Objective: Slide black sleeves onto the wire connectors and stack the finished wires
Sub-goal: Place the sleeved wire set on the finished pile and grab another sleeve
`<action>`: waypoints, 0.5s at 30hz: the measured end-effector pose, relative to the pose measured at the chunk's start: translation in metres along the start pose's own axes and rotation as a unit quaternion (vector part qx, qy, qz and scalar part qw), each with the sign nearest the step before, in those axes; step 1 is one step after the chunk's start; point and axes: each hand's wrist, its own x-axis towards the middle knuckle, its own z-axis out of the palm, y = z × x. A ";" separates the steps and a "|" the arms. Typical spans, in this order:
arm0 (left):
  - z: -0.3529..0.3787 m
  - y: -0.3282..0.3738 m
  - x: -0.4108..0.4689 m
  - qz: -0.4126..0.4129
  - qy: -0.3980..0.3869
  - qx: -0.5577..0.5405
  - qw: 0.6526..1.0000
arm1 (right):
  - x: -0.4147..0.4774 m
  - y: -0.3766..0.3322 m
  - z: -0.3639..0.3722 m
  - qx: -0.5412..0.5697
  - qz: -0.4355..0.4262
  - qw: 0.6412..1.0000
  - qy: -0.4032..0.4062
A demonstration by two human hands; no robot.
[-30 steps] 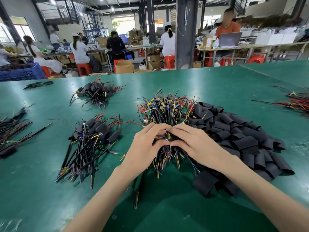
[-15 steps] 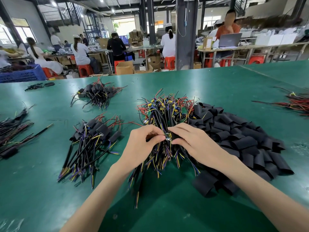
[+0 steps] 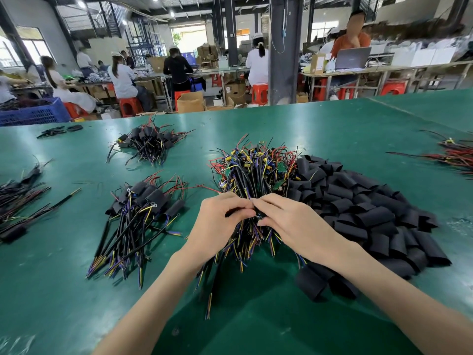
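A heap of unsleeved wires (image 3: 256, 172) with small circuit boards and coloured leads lies in the middle of the green table (image 3: 256, 316). To its right spreads a big pile of flat black sleeves (image 3: 363, 208). My left hand (image 3: 217, 226) and my right hand (image 3: 291, 224) meet at the near edge of the heap. Both pinch a wire there, fingertips almost touching. A small ring terminal shows under my right fingertips. Left of my hands lies a stack of finished sleeved wires (image 3: 138, 216).
Another sleeved stack (image 3: 148, 143) lies further back on the left, more dark bundles (image 3: 18, 201) at the left edge, and red wires (image 3: 453, 155) at the right edge. A blue crate (image 3: 33, 114) stands past the far edge. Several people work at benches behind.
My hands have stayed at the same spot on the heap. The fingertips have shifted slightly while working on the pinched wire.
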 end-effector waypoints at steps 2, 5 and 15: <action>0.000 -0.001 -0.001 0.007 -0.006 0.003 1.000 | -0.001 -0.001 0.003 -0.033 -0.011 0.999 -0.001; -0.001 -0.001 -0.002 0.003 -0.010 0.003 1.000 | -0.002 -0.001 0.006 -0.056 -0.014 0.998 -0.007; -0.054 -0.015 0.014 -0.023 0.227 -0.008 0.974 | 0.003 0.014 -0.010 0.077 0.090 0.977 0.175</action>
